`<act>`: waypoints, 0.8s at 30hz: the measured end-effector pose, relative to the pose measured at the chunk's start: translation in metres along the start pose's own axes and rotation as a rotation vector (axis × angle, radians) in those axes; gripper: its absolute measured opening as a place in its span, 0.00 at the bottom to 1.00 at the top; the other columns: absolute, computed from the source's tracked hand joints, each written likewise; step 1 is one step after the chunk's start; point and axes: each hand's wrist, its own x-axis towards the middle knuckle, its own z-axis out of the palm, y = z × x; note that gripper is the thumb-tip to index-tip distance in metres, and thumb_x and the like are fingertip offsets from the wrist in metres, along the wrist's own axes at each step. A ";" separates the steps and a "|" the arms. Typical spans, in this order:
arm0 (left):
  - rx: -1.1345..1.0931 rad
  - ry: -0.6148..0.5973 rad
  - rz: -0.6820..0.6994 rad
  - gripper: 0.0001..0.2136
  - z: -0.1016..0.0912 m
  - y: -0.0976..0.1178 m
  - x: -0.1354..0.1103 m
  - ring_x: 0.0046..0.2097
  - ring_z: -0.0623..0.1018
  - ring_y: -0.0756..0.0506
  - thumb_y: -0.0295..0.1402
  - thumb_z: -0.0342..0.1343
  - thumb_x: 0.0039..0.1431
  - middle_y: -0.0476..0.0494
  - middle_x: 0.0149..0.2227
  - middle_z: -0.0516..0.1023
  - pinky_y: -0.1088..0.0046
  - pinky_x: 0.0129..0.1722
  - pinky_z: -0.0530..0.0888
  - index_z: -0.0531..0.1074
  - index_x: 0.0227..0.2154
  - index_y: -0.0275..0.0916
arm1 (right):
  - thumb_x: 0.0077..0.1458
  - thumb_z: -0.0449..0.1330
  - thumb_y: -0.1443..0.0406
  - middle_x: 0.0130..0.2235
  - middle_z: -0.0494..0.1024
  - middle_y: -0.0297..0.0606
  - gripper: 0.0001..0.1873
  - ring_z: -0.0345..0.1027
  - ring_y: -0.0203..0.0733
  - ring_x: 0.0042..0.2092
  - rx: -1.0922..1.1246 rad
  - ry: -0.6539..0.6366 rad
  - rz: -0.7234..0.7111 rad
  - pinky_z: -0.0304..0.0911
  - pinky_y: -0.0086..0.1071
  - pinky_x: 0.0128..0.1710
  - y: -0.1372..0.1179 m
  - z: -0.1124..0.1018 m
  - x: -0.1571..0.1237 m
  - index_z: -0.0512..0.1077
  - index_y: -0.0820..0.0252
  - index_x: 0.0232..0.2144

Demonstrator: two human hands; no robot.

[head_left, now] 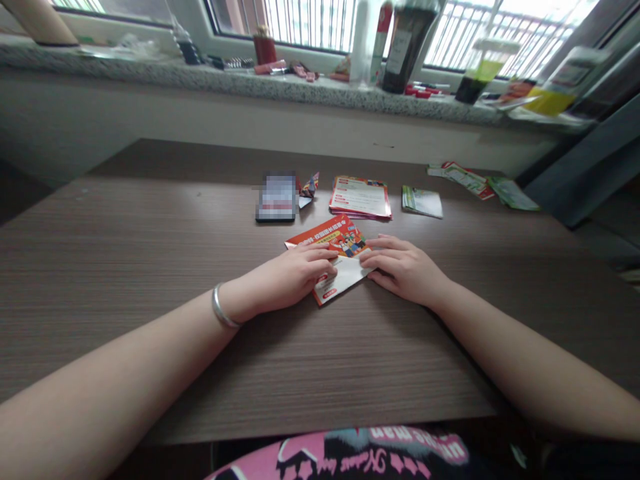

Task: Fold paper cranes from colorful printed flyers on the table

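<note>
At the upper left of the frame a tan tube [43, 21] stands on the speckled window sill [125, 75], which runs across the top. Below, an arm with a silver bracelet [223, 307] comes in from the lower left of the table [125, 267], ending in the left hand [303, 272] near the centre. Its fingers are nearly straight and loosely together, laid on the left part of a folded flyer [349, 237] without a grip around it. Above that hand lie a phone [277, 199] with a blurred-out screen and, just beside it, a small folded paper piece [311, 189]. The flyer sits at the middle of the frame, slanted, its orange printed part uppermost and a white part below. Above it, just right of centre, is a stack of flyers [361, 196]. The right hand [404, 268] rests with fingers extended and slightly apart, fingertips on the flyer's right edge, not clasped around it. Farther right come a small green-and-white paper stack [423, 202] and, toward the upper right, some loose leaflets [473, 181].
</note>
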 end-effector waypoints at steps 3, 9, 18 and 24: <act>-0.038 -0.061 -0.039 0.07 -0.006 0.007 0.001 0.62 0.67 0.42 0.28 0.49 0.64 0.37 0.61 0.68 0.59 0.61 0.66 0.72 0.40 0.37 | 0.62 0.56 0.66 0.47 0.80 0.35 0.08 0.71 0.42 0.51 -0.002 -0.036 -0.035 0.67 0.39 0.54 -0.003 0.000 0.002 0.75 0.58 0.40; -0.020 -0.166 -0.114 0.22 -0.014 0.016 0.000 0.64 0.64 0.36 0.45 0.61 0.56 0.37 0.62 0.65 0.52 0.61 0.62 0.68 0.50 0.41 | 0.64 0.53 0.65 0.42 0.81 0.36 0.10 0.72 0.41 0.41 -0.044 -0.081 0.019 0.68 0.34 0.43 -0.010 0.000 0.002 0.75 0.59 0.37; 0.038 -0.091 -0.134 0.13 -0.017 0.022 0.004 0.55 0.73 0.40 0.43 0.53 0.63 0.39 0.53 0.74 0.61 0.55 0.69 0.71 0.42 0.38 | 0.63 0.53 0.65 0.37 0.81 0.38 0.11 0.73 0.41 0.39 -0.088 -0.078 0.146 0.66 0.33 0.41 -0.015 0.000 0.005 0.75 0.59 0.34; 0.101 -0.051 -0.157 0.16 -0.015 0.024 0.005 0.50 0.76 0.41 0.42 0.45 0.68 0.40 0.46 0.79 0.62 0.52 0.71 0.74 0.37 0.38 | 0.63 0.52 0.66 0.38 0.81 0.38 0.12 0.72 0.40 0.39 -0.060 -0.078 0.112 0.65 0.33 0.41 -0.014 0.000 0.006 0.75 0.58 0.34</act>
